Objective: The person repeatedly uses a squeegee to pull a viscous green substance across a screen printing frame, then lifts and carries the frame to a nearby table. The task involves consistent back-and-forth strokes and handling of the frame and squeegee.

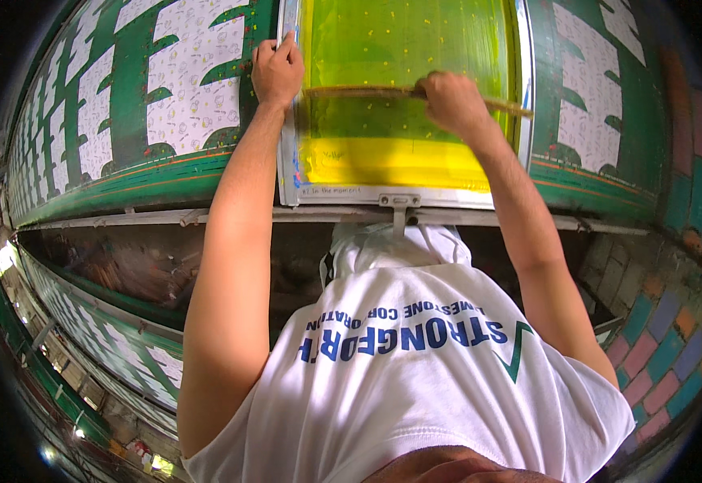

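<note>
A screen printing frame (289, 161) with a pale metal rim lies on the green table in front of me. Its mesh (399, 48) looks yellow-green, and a band of bright yellow ink (391, 165) spreads across the near end. My left hand (277, 74) is closed on the frame's left rim, fingers bent over it. My right hand (454, 103) grips a long, thin wooden squeegee (359, 92) right of its middle. The squeegee spans the mesh from side to side, slightly tilted. Its lower edge is hard to make out.
White printed fabric pieces (198, 76) with cut-out edges lie on the green table (125, 72); more pieces (588, 88) are at right. A metal bracket (399, 200) sits on the frame's near side, above a rail (303, 215). Another table (117, 322) stands at left, coloured blocks (661, 354) at right.
</note>
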`<state>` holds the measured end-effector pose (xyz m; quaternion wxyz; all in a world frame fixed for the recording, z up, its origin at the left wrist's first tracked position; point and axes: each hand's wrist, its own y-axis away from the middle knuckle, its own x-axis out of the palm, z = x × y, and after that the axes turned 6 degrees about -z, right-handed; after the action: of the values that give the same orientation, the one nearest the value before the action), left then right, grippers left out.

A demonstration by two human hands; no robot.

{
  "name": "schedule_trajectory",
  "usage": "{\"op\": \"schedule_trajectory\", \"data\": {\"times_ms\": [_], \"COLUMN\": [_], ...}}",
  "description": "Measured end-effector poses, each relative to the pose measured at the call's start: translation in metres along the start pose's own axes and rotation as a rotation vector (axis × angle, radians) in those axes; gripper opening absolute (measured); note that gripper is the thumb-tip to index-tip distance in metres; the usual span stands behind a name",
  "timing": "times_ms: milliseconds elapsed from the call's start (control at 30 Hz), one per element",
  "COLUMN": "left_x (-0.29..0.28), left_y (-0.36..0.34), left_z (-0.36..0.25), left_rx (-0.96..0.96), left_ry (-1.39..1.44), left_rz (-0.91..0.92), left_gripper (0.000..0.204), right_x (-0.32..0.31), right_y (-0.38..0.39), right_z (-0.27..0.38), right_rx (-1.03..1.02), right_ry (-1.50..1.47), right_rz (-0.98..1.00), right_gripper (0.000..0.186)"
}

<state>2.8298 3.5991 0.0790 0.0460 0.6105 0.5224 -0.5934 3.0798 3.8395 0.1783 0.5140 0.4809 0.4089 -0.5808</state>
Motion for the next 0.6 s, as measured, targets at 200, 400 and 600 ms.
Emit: {"op": "schedule_trajectory", "data": {"times_ms": [200,400,600], "left_x": [0.006,0.009,0.007], "left_y": [0.004,0.004,0.005], "left_z": [0.006,0.007,0.007], "left_rx": [-0.006,-0.009,-0.027], "left_ry": [0.032,0.009,0.007], "left_rz": [0.011,0.028,0.069], "left_gripper": [0.032,0.038,0.042], "right_x": [0.017,0.01,-0.007], "right_y": [0.119,0.117,0.125], "right_z": [0.076,0.074,0.082], "right_rx": [0.096,0.11,0.175], "right_ry": [-0.009,-0.014,-0.055], "right_rz": [-0.114,-0.077,0.131], "right_gripper": [0.022,0.028,0.04]}}
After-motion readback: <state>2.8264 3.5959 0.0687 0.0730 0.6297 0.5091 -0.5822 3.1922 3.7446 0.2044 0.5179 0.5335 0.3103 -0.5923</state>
